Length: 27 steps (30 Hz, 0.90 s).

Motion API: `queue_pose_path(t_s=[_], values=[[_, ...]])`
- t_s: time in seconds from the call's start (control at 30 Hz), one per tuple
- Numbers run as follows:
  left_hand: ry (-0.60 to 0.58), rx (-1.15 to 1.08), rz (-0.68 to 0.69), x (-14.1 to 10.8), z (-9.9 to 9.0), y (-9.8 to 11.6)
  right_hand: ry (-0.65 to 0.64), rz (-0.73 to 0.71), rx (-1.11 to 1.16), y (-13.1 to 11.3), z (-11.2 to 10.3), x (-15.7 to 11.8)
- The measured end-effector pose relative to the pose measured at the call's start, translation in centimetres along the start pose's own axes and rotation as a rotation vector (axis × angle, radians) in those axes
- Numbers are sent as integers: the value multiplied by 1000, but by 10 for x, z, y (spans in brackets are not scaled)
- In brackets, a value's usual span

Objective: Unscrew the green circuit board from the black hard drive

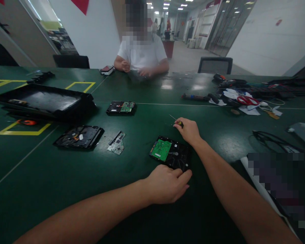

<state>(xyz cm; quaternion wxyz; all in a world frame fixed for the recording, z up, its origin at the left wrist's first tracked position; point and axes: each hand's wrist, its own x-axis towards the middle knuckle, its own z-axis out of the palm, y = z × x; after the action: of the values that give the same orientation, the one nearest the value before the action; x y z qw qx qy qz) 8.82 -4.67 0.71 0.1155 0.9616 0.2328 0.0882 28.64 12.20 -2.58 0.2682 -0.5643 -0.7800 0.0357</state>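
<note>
A hard drive with a green circuit board facing up lies on the table in front of me. My left hand is closed at its near edge, the curled fingers at the near right corner; the fingertips are partly hidden. Beyond the drive's far right side, my right hand pinches a small screwdriver with a dark and yellow handle. Its thin shaft points up and to the left, away from the drive. A loose circuit board rests left of the drive.
Further left lie an opened drive casing and a black tray. Another hard drive sits farther back. Tools, red-handled scissors and cables lie to the right. A person sits across the table.
</note>
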Motion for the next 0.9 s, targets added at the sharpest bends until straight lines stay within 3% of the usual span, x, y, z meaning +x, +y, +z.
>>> queue_pose_path(t_s=[0.53, 0.9], values=[[-13, 5, -4, 0, 0, -1, 75, 54, -42, 9, -2, 0], [-19, -2, -10, 0, 0, 0, -54, -58, -143, 6, 2, 5]])
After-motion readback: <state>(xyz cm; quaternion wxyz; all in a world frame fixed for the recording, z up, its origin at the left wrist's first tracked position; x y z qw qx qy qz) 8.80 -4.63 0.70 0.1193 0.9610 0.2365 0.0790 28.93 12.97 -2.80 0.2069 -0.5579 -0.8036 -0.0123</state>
